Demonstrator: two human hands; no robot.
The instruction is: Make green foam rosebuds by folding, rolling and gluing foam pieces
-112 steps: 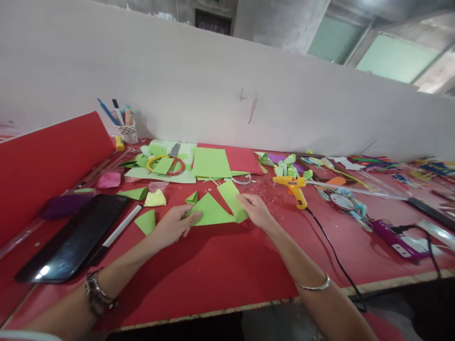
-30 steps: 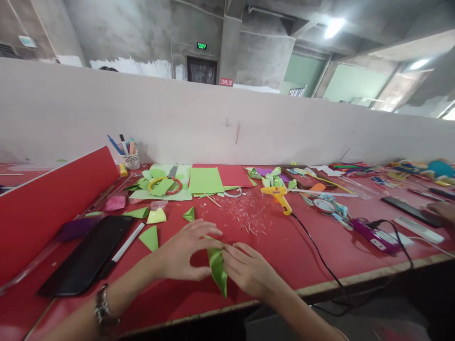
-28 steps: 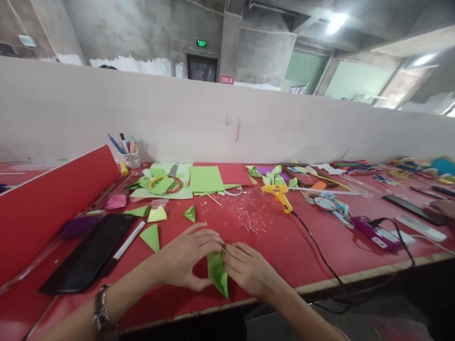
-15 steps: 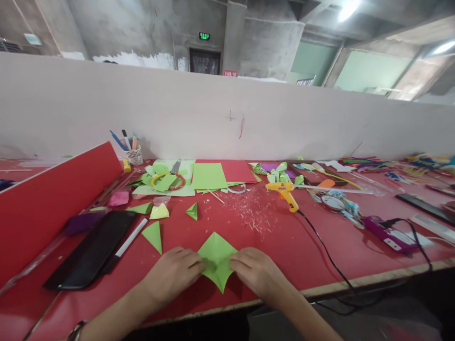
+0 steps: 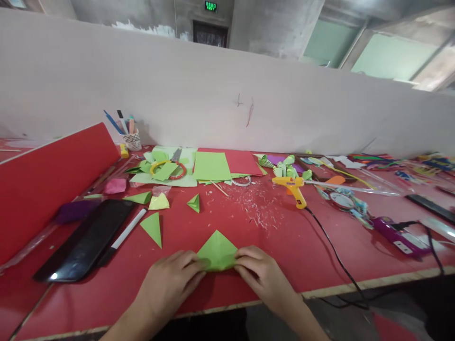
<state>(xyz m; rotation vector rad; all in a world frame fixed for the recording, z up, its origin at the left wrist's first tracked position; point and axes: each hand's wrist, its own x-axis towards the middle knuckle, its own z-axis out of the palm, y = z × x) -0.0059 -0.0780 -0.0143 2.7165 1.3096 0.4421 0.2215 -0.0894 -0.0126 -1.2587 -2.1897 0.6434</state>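
A green sheet of paper [image 5: 217, 248] is held between my hands near the table's front edge, its near part folded so that a triangle with a crease up the middle shows. My left hand [image 5: 170, 279] pinches its left corner. At the right corner, the fingers of my right hand [image 5: 261, 274] are closed on the paper too. Just beyond lie two folded green paper pieces, a larger triangle [image 5: 153, 229] to the left and a smaller one [image 5: 194, 203] straight ahead.
A yellow glue gun [image 5: 293, 189] with a black cord lies to the right, near a purple power strip [image 5: 400, 237]. Scissors [image 5: 168, 169] and green paper [image 5: 212, 166] lie at the back. On the left are a black phone-like slab [image 5: 85, 241], a marker [image 5: 128, 229] and a pen cup [image 5: 132, 140].
The paper's near corner, which pointed toward me, is folded up, turning the diamond into a triangle. Both hands still hold the side corners. The camera has tilted down.
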